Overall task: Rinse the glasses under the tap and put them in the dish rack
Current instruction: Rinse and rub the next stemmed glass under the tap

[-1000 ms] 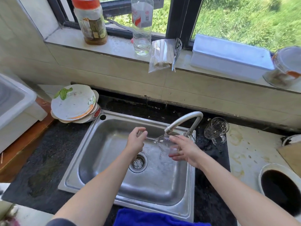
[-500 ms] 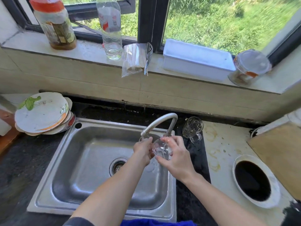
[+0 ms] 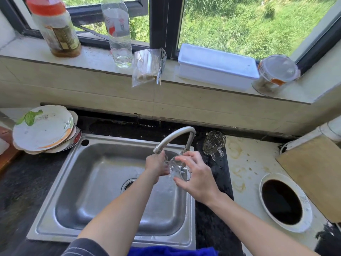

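A clear glass (image 3: 178,169) is held over the steel sink (image 3: 92,182), just below the spout of the curved tap (image 3: 175,135). My right hand (image 3: 197,176) grips it from the right, fingers wrapped around its side. My left hand (image 3: 156,166) touches it from the left, fingers at its rim or handle. Water wets the basin under the glass. A second clear glass mug (image 3: 214,144) with a patterned wall stands on the dark counter right of the tap. No dish rack is in view.
A stack of dirty plates (image 3: 44,129) sits left of the sink. On the sill stand a jar (image 3: 55,28), a bottle (image 3: 118,30), a bag of sticks (image 3: 146,67), a white box (image 3: 217,65) and a lidded tub (image 3: 276,74). A wooden board (image 3: 313,172) and a round hole (image 3: 282,202) lie right. A blue cloth (image 3: 171,251) hangs in front.
Both hands came together on the glass under the spout; a second ago they were apart. The view has shifted right, moving the plates toward the left edge.
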Motion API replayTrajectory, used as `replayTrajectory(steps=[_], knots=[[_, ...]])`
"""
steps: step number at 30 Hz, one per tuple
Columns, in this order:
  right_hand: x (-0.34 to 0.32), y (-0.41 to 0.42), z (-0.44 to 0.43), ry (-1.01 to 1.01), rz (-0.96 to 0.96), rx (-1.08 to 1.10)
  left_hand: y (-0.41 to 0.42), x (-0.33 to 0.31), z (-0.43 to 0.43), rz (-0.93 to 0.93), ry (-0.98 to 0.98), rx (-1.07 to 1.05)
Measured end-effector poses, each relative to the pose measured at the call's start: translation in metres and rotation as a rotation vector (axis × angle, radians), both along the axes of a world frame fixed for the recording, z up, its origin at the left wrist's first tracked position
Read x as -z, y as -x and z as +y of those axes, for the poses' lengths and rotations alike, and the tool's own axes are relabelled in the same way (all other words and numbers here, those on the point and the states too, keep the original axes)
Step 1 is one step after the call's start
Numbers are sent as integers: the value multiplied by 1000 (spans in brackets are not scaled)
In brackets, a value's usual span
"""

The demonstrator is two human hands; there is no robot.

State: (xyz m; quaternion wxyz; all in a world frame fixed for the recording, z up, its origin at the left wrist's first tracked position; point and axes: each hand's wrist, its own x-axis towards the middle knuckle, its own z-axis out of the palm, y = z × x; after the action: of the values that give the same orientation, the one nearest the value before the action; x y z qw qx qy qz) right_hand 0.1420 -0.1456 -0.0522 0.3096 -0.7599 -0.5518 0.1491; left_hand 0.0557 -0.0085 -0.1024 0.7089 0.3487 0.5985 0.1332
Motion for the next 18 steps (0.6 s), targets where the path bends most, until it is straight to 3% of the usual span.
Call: replayTrajectory(steps=[3,7,11,18], knots=[[-5,-2,4,-4,245,174,0,0,2,-154,58,-58],[-6,-9,7,16,718,418,8,8,3,-324,176,-73],[-1,-18,9,76,990,594,16,9,6,-442,314,-36],[28,-13,9,286,1494,854,24,-1,2,-784,455,-214]])
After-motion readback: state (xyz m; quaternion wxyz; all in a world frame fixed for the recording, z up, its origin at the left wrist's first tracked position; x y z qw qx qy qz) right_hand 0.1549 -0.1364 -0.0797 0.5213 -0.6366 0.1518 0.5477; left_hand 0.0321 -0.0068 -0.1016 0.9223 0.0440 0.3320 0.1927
